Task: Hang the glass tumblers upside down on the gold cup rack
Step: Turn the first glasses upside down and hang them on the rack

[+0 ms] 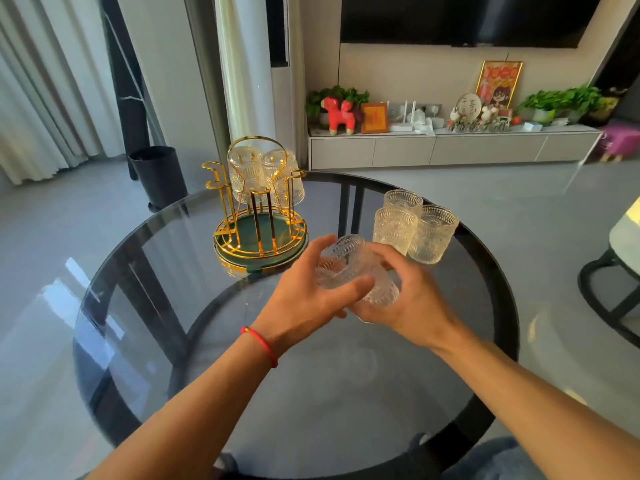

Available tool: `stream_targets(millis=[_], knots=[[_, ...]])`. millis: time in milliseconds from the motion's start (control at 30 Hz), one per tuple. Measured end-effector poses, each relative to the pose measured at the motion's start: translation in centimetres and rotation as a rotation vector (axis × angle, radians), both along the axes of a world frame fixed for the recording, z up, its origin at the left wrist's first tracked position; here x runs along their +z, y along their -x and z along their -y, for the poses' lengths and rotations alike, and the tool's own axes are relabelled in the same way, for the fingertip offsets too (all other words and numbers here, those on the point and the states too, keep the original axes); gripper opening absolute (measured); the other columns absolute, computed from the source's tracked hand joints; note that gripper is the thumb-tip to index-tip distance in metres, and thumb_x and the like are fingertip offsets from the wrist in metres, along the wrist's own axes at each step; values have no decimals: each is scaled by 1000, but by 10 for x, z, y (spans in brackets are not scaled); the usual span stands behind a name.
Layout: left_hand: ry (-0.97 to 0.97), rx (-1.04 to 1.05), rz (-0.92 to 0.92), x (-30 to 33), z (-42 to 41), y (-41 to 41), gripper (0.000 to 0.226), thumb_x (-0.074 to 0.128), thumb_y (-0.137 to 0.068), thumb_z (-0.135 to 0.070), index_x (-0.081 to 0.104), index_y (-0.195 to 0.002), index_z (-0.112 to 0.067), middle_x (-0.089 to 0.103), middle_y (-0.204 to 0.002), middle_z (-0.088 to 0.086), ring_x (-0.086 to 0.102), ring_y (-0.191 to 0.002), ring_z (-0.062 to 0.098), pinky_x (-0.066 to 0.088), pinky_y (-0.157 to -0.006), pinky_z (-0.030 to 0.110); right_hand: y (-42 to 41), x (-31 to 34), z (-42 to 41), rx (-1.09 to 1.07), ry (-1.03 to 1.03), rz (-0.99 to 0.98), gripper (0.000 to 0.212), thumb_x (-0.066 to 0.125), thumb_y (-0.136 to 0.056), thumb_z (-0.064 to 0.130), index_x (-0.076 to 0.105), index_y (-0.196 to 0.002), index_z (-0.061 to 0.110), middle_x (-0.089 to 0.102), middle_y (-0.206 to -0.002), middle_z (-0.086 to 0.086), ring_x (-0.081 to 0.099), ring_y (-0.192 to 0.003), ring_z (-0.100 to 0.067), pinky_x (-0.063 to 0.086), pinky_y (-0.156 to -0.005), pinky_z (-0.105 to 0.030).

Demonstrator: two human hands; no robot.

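The gold cup rack (260, 216) with a green round base stands at the far left of the round glass table (242, 358). Two patterned glass tumblers (247, 173) hang upside down on its rear pegs. Three upright tumblers (429, 233) cluster at the table's far right. Above the middle of the table, both hands hold one tilted tumbler (346, 268). My left hand (308, 296) wraps its left side and my right hand (408, 296) cups it from the right and below.
A black bin (159, 174) stands on the floor beyond the table at the left. A low TV cabinet (450, 147) with ornaments runs along the back wall. A chair (620, 265) sits at the right edge.
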State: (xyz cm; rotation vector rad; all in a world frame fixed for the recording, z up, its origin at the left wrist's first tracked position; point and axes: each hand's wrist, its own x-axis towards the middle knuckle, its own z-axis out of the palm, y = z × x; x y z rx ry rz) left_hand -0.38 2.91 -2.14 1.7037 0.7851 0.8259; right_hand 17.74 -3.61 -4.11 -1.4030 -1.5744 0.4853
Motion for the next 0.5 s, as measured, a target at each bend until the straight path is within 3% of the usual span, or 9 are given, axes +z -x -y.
stream_targets(millis=[100,200,300,400,500], knots=[[23,107,33,4,-6,13,80,88,-63,-49,55,-131,-21,64,-111,4,72,-86,12,64,-62,39,5,2,-5,68,82,-43,58,78,-78,52,60,-132,37,68,-123,21,62,-118,0,50,-93,-18],[205,130,162,3,-17,31,80,87,-58,-46,56,-126,-18,64,-117,15,72,-96,25,64,-71,46,15,2,-12,125,268,-398,51,56,-96,56,61,-137,26,69,-131,4,64,-124,-16,55,-94,-37],[332,78,255,-3,-27,45,68,85,-68,-29,53,-126,-15,61,-123,22,71,-101,27,62,-79,47,34,1,-19,146,394,-651,49,44,-101,44,59,-135,12,70,-122,-23,70,-102,-38,60,-86,-53],[359,46,292,-14,-35,52,66,84,-69,-26,53,-127,-17,62,-124,22,71,-103,27,61,-81,43,43,-1,-27,151,363,-725,44,47,-103,37,57,-137,12,69,-126,-23,70,-102,-37,60,-88,-52],[304,34,268,-22,-48,60,64,79,-78,-47,55,-134,-29,65,-127,10,68,-110,20,59,-87,40,46,6,-37,127,279,-685,46,56,-97,39,58,-137,17,69,-130,-13,68,-117,-33,60,-89,-47]])
